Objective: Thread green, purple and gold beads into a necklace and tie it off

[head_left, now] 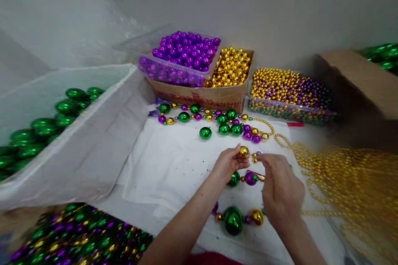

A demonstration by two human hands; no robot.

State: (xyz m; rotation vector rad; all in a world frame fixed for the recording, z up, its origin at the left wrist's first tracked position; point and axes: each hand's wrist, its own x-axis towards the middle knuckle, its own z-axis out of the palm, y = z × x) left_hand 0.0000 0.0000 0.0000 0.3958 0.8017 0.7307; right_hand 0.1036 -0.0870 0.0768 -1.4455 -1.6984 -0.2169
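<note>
Between the thumb and fingers of my left hand point(231, 162) is a large shiny gold bead point(244, 151). My right hand point(281, 188) is closed in a pinch just to its right, at a cluster of small gold and purple beads point(255, 157); a thin link seems to join them to the gold bead. Under my hands on the white cloth point(161, 161) lie a green bead point(234, 179) and a purple bead point(250, 177). Nearer me is a strand with a big green bead point(233, 220) and a gold bead point(257, 217), partly hidden by my right hand.
Behind are a clear tub of purple beads point(186, 51), a carton point(192, 96) with gold beads and a tray of mixed small beads point(280, 87). A finished-looking strand point(198, 116) and loose green beads point(205, 133) lie before them. Gold chains point(336, 174) spread right; a white box point(102, 132) stands left.
</note>
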